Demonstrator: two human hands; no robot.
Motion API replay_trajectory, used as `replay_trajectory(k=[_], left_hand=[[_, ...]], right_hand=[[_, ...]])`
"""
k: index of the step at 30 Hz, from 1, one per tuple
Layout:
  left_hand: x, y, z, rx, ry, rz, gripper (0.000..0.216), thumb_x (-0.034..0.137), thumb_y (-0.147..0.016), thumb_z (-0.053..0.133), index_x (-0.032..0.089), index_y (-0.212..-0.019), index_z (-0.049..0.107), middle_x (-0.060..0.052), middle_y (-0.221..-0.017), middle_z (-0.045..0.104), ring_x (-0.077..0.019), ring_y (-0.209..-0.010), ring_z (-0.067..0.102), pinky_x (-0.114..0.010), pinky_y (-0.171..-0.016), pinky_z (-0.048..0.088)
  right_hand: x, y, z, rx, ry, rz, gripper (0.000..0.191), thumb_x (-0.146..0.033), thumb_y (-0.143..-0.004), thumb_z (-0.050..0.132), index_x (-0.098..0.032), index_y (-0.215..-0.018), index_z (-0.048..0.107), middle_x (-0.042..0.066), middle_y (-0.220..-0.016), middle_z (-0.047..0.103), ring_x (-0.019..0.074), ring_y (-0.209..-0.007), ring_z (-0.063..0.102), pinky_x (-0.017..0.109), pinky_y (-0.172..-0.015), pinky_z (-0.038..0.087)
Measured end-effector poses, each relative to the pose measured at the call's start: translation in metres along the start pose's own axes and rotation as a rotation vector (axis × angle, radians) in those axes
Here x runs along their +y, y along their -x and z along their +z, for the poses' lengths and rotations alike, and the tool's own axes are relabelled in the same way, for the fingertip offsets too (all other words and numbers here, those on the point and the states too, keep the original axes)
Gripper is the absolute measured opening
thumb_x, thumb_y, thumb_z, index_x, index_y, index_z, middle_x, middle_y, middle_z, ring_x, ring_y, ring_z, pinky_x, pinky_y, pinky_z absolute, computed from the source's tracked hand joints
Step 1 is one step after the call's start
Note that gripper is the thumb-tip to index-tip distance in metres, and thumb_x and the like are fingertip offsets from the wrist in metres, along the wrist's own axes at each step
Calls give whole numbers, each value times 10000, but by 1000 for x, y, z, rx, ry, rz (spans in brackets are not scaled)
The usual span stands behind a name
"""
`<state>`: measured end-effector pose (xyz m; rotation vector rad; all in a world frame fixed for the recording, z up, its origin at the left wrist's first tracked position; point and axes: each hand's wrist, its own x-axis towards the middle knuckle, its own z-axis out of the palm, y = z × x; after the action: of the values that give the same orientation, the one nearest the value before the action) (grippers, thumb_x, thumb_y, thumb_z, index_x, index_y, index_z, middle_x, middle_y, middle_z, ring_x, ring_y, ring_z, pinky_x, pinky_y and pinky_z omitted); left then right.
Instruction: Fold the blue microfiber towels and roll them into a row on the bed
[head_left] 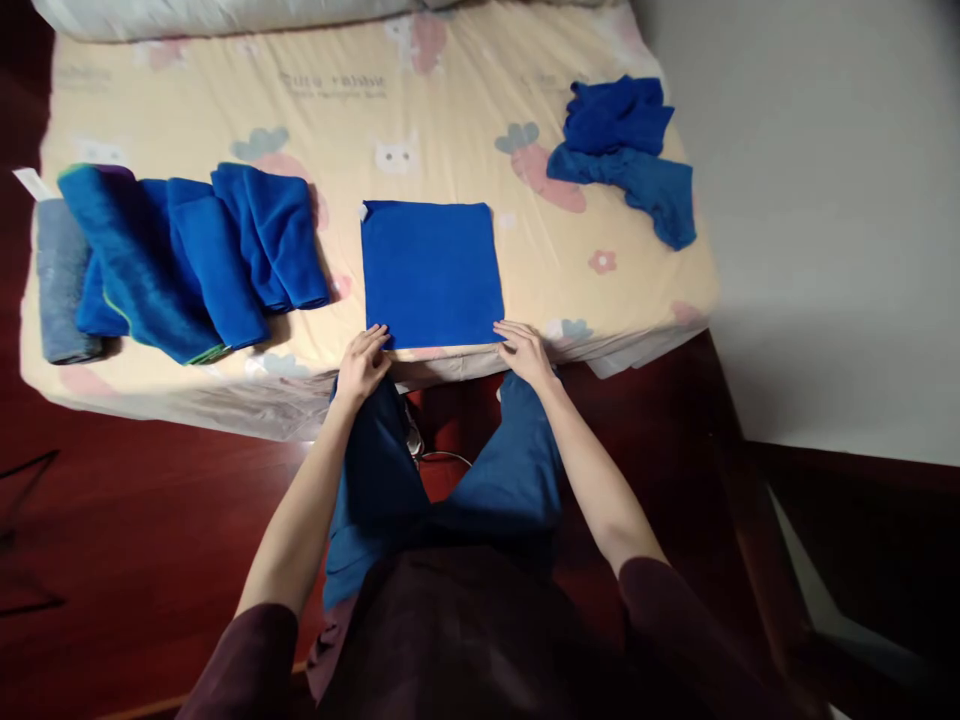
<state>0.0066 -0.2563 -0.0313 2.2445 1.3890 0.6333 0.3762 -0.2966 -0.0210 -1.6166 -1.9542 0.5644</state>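
A blue cloth (430, 270) lies flat and square on the yellow patterned bed sheet (450, 120), close to the bed's near edge. My left hand (363, 362) pinches its near left corner with fingers closed on the fabric. At the near right corner, my right hand (525, 352) grips the cloth's edge the same way. Both arms reach forward over my blue-trousered knees.
Several folded blue towels (202, 255) lie in a row on the left of the bed, with a grey one (61, 280) at the far left. A crumpled pile of blue cloths (626, 150) sits at the right. Dark red floor (150, 520) surrounds the bed; a grey wall (825, 200) is on the right.
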Motion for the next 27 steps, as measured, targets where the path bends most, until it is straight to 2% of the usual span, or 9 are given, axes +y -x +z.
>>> replay_trajectory(k=[4,9,14,17,21,27], left_hand=[[-6,-1,-2,79,34,-56,434,143,-867,441,170,-1248,647,-113,-1415,591,-219,-1365,495,-472,-1171,376],[-4,-9,-4,56,7,-17,407,135,-893,411,166,-1194,684,-107,-1381,621,-222,-1370,488,-475,-1167,377],[-4,0,-7,57,40,36,396,157,-928,377,161,-1159,699,-129,-1299,671,-219,-1294,566,-439,-1126,425],[-4,11,-12,36,81,72,386,150,-905,405,168,-1156,698,-131,-1272,684,-221,-1249,599,-429,-1108,443],[0,12,-14,65,167,11,411,145,-865,398,199,-1153,686,-100,-1251,694,-201,-1230,606,-426,-1104,452],[5,-7,-11,90,303,-89,342,187,-805,446,186,-1037,696,-103,-1220,711,-217,-1221,611,-449,-1097,453]], right_hand=[[0,-5,4,58,-7,26,420,-101,-883,486,-184,-1234,702,74,-1301,681,207,-1275,571,456,-1146,425],[-5,-12,14,80,-12,-49,506,-10,-826,434,-170,-1219,708,72,-1321,671,186,-1292,564,429,-1156,409],[-7,-9,13,208,-99,107,532,-6,-756,402,-176,-1121,750,68,-1198,735,173,-1146,662,373,-1085,478],[-5,-3,8,233,-180,169,514,-44,-736,407,-163,-1094,755,66,-1151,752,179,-1110,681,354,-1064,493],[-3,-3,7,238,-288,204,479,-85,-723,417,-144,-1058,754,80,-1127,758,195,-1099,689,363,-1041,507],[-2,-13,17,254,-489,170,457,-139,-733,451,-119,-1102,720,116,-1149,748,201,-1104,688,366,-1030,511]])
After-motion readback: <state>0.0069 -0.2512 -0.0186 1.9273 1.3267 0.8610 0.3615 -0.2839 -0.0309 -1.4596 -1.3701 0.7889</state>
